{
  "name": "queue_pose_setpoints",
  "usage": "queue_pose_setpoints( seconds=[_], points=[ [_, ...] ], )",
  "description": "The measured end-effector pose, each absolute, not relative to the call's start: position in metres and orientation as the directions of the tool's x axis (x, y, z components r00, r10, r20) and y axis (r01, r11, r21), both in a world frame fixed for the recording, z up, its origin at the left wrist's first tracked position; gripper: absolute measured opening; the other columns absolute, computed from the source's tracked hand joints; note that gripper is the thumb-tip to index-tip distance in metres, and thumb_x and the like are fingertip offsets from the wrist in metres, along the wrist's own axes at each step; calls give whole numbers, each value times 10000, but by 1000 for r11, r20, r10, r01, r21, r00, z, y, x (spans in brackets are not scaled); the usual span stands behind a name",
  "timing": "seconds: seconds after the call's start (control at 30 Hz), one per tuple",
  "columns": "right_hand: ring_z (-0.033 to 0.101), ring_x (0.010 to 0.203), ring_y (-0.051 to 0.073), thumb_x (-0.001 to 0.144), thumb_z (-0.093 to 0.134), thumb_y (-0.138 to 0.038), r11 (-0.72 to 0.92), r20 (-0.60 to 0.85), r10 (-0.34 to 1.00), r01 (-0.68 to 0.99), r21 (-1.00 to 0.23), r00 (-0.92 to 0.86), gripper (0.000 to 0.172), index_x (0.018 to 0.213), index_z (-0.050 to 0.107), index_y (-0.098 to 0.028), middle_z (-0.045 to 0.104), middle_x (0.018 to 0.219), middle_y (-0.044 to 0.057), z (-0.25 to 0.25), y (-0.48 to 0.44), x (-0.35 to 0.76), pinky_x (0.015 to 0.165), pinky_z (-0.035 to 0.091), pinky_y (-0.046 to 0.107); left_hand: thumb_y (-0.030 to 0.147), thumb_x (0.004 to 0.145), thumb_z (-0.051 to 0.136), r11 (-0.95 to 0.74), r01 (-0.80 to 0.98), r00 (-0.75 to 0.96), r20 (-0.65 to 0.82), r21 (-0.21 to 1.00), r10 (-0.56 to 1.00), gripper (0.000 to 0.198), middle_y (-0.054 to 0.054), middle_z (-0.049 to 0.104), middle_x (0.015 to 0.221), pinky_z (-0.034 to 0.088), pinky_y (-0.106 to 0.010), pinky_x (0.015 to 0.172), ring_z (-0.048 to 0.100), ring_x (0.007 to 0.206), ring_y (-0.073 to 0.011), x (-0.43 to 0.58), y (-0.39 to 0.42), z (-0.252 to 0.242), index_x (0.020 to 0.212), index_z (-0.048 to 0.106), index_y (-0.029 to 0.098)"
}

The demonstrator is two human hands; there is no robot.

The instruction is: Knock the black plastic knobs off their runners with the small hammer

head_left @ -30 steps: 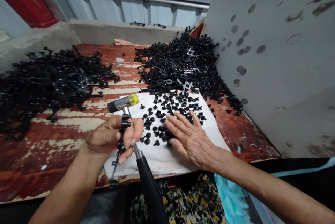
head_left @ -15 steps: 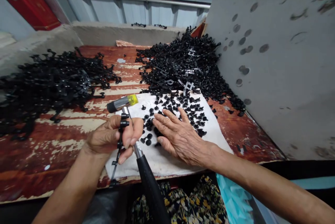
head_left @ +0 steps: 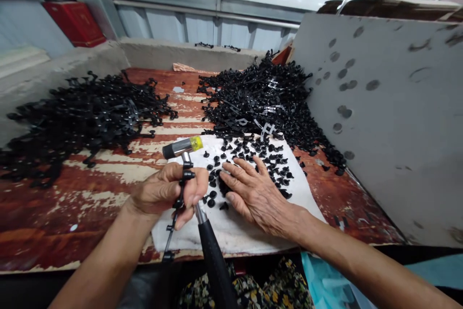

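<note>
My left hand (head_left: pixel 170 188) is closed around the shaft of a mallet (head_left: pixel 213 261) and also holds a thin black plastic strip with knobs (head_left: pixel 170 234). The mallet's head, yellow at one end and black at the other, points up and away; its black grip slopes down toward my lap. My right hand (head_left: pixel 253 193) lies flat, fingers spread, over small black mushroom-shaped plastic pieces (head_left: pixel 278 167) on a white cloth (head_left: pixel 231 239). Some pieces are hidden beneath its fingers. The cloth covers the near middle of the worn red-brown table (head_left: pixel 108 212).
A heap of black knobbed strips (head_left: pixel 87 116) lies on the left. Another heap of black parts (head_left: pixel 249 92), with a few grey metal pieces, fills the back right. A grey spotted board (head_left: pixel 390 116) stands along the right side. Two black strips (head_left: pixel 217 46) rest on the back ledge.
The whole view has shifted, so everything appears slightly lower and further right. Both hands keep nearly the same pose, the left still gripping the mallet and strip.
</note>
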State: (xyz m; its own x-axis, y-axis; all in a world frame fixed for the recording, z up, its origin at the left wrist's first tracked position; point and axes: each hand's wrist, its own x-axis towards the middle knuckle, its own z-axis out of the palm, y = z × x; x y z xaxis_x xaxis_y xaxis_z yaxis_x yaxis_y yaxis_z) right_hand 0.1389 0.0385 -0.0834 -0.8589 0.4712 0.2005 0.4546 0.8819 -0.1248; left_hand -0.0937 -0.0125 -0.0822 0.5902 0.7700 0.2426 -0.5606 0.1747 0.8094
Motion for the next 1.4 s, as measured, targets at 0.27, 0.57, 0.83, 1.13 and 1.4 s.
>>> queue_pose_setpoints(
  seconds=[0.27,0.57,0.83,1.13,1.4],
  points=[
    [400,1357,333,1036,270,-344,887,207,462,444,-129,-863,456,1358,534,-158,535,1440,114,-79,39,132,1112,230,668,338,894,630,152,-582,591,288,799,753,228,-26,525,804,462,-144,410,626,492,-88,-95,-12,-84,846,717,133],
    [481,1234,314,1028,299,-336,897,239,443,426,-120,-864,409,1254,603,-182,603,1312,131,-82,42,114,1095,257,632,338,896,626,96,-596,551,320,797,771,237,-35,535,814,433,-139,379,640,481,-102,-95,-15,-82,824,704,126],
    [455,1222,334,1027,281,-361,886,219,464,453,-101,-858,435,1228,616,-170,580,1291,149,-76,49,100,1071,267,637,347,898,623,75,-614,529,339,786,777,250,-32,538,804,427,-126,378,640,477,-97,-96,-14,-81,799,684,126],
    [391,1279,348,1025,292,-364,893,159,447,430,-134,-880,419,1218,626,-199,523,1342,152,-71,51,98,1092,207,650,328,902,617,68,-636,529,370,769,763,224,-35,545,830,462,-131,408,656,491,-105,-98,-13,-82,865,723,135],
    [379,1295,339,1024,310,-345,907,192,418,395,-148,-888,411,1225,638,-199,528,1344,151,-75,49,109,1100,204,626,349,885,636,1,-596,481,356,803,801,229,-30,548,791,441,-150,360,620,445,-98,-102,-14,-76,822,717,144]
  ],
)
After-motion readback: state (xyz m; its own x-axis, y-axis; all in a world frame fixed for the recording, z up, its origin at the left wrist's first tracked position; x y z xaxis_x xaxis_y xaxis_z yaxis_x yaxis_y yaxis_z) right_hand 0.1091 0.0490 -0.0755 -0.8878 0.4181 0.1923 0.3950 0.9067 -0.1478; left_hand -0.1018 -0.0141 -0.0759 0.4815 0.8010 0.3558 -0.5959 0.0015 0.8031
